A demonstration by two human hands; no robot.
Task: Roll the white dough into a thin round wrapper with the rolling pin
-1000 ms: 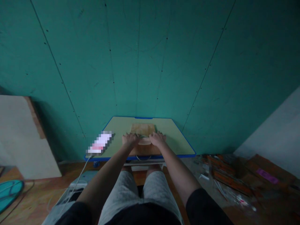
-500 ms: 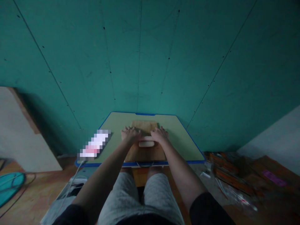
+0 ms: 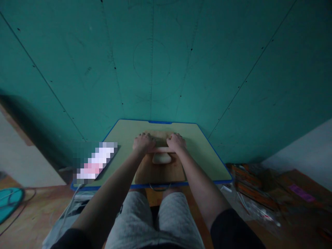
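A pale rolling pin (image 3: 163, 149) lies crosswise over a wooden cutting board (image 3: 159, 174). My left hand (image 3: 144, 142) is closed around its left end, and my right hand (image 3: 176, 141) around its right end, with the fingers curled forward. Just on my side of the pin, a flat whitish piece of dough (image 3: 162, 158) rests on the board; whether the pin touches its far edge I cannot tell. The board sits on a small pale table (image 3: 204, 159) with a blue rim.
On the table's left lies a blurred-out phone-like device (image 3: 97, 164) with a white cable (image 3: 69, 207). A green wall (image 3: 166, 76) rises right behind the table. Panels lean at the left (image 3: 28, 152); plastic bags and boxes (image 3: 259, 204) litter the floor at right.
My fingers, spread out before, have curled around the rolling pin. The dough now shows wider and more rounded on the near side of the pin. The camera view has tilted slightly upward.
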